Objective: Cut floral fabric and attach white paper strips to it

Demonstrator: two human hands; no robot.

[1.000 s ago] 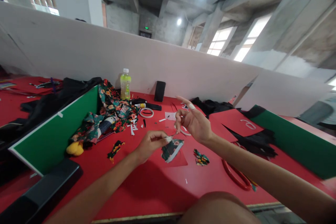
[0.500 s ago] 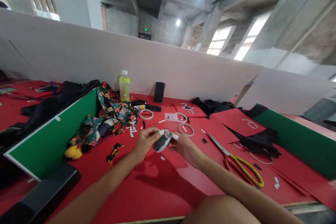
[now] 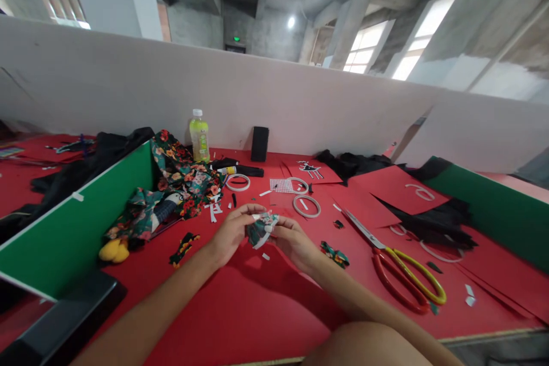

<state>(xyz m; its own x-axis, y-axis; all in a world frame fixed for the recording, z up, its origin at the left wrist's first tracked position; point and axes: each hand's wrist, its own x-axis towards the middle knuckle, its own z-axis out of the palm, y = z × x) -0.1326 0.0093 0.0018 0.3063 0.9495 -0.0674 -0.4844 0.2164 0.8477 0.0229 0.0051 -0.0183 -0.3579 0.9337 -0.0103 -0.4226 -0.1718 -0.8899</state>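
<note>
My left hand (image 3: 235, 233) and my right hand (image 3: 294, 240) pinch a small green patterned fabric piece (image 3: 257, 233) with a white edge between them, above the red table. Just below it lies a small white scrap (image 3: 266, 256). Dark flowered scraps lie to the left (image 3: 184, 249) and right (image 3: 335, 254) of my hands. Beyond them are tape rings (image 3: 307, 206) and a white checked sheet (image 3: 281, 185). Large scissors (image 3: 386, 251) with red and yellow handles rest at the right, blades apart.
Green dividers stand left (image 3: 81, 223) and right (image 3: 480, 217). Flowered cloth (image 3: 189, 183), a drink bottle (image 3: 199, 136) and a black block (image 3: 259, 144) are at the back. Red sheets (image 3: 401, 191) and black cloth lie right. A knee (image 3: 369, 343) shows at the near edge.
My right hand has shifted its fingers along the fabric piece, which is now more bunched. The view has moved slightly, and the flowered scrap by my right arm has come into sight.
</note>
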